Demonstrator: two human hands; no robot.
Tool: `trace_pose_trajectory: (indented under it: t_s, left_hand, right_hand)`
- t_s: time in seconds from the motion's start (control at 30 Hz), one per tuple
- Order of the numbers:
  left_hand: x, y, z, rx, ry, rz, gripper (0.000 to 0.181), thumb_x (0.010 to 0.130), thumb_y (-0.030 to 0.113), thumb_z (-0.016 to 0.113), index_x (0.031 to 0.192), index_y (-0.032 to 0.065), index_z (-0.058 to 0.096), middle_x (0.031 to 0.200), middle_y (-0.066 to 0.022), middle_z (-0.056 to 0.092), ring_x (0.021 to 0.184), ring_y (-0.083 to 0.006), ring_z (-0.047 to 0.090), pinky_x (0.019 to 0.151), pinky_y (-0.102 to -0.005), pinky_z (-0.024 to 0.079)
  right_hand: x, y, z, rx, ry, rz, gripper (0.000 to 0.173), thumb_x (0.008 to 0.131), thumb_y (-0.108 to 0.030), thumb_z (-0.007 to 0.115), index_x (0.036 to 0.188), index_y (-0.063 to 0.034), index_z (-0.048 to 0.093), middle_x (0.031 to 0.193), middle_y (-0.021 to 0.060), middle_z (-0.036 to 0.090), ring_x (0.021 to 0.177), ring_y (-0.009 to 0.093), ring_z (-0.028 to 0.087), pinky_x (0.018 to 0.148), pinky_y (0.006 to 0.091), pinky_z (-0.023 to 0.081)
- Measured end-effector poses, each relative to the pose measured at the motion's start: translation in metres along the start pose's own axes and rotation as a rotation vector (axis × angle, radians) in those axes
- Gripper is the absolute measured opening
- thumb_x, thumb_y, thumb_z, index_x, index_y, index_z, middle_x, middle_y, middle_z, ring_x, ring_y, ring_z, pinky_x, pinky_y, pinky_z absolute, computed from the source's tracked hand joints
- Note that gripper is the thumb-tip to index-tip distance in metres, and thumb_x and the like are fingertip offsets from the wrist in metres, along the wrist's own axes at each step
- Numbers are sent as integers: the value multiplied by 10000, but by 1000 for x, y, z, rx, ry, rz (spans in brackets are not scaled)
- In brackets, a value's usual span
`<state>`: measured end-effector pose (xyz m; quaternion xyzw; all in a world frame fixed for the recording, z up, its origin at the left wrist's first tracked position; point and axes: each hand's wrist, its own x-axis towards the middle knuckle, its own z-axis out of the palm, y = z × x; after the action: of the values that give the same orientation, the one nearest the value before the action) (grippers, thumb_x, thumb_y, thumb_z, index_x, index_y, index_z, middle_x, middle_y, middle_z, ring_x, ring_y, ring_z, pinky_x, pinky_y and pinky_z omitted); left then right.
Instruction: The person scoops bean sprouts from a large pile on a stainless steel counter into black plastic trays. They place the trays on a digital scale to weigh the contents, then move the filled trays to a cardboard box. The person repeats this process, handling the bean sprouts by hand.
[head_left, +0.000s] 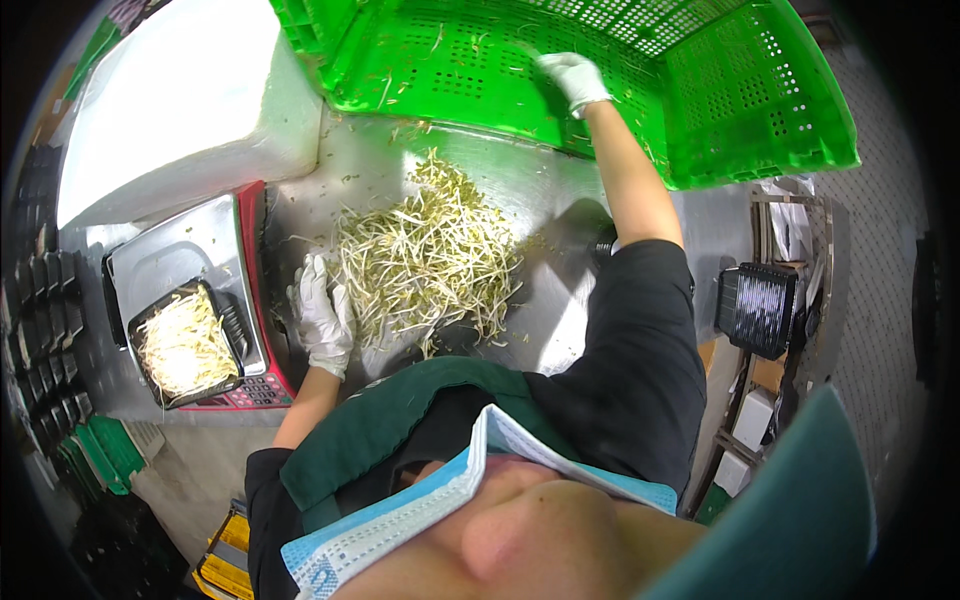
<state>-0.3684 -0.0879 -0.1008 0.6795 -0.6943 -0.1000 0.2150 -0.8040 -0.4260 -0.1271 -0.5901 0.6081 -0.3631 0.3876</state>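
Observation:
A loose heap of bean sprouts (431, 255) lies on the stainless steel table (360, 161) in front of me. My left hand (322, 315), in a white glove, rests at the heap's left edge with its fingers extended and nothing gripped. Reaching far forward, my right hand (576, 81) is inside a tipped green plastic crate (517, 112), over its perforated wall. Motion blur at its gloved fingertips hides whether they hold anything. Stray sprouts cling to the crate. Left of my left hand, a black tray (231, 330) of sprouts sits on a red digital scale (259, 247).
A white foam box (202, 112) stands behind the scale. Black trays are stacked at the far left (45, 315), and another black tray stack (757, 309) is at the right. A yellow-and-black item (229, 551) is below the table at lower left.

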Motion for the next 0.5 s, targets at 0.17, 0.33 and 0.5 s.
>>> trace_pose_trajectory:
  t_s: [0.17,0.33,0.5]
  left_hand:
    - [-5,2,0,-7,9,-10,513,863,165,505,1350,44,400,1373,-172,411,1266,-353,384,1071,-464,233]
    - [-3,1,0,14,6,4,509,868,181,513,1350,57,402,1372,-164,413,1263,-355,384,1062,-482,238]
    - [-6,4,3,65,11,-40,513,845,168,539,1333,60,424,1352,-163,432,1232,-354,413,1050,-491,255]
  right_hand:
    - [-66,-115,24,-213,-581,-346,341,756,-229,714,1042,-53,658,1135,113,616,1098,200,534,950,299,410]
    - [3,4,-106,-665,456,192,963,672,-624,633,1438,-188,245,1487,173,198,1327,332,301,1055,408,309]
    - [34,39,-94,-815,218,317,980,663,-768,485,1452,-276,178,1508,132,159,1360,404,172,1080,535,189]
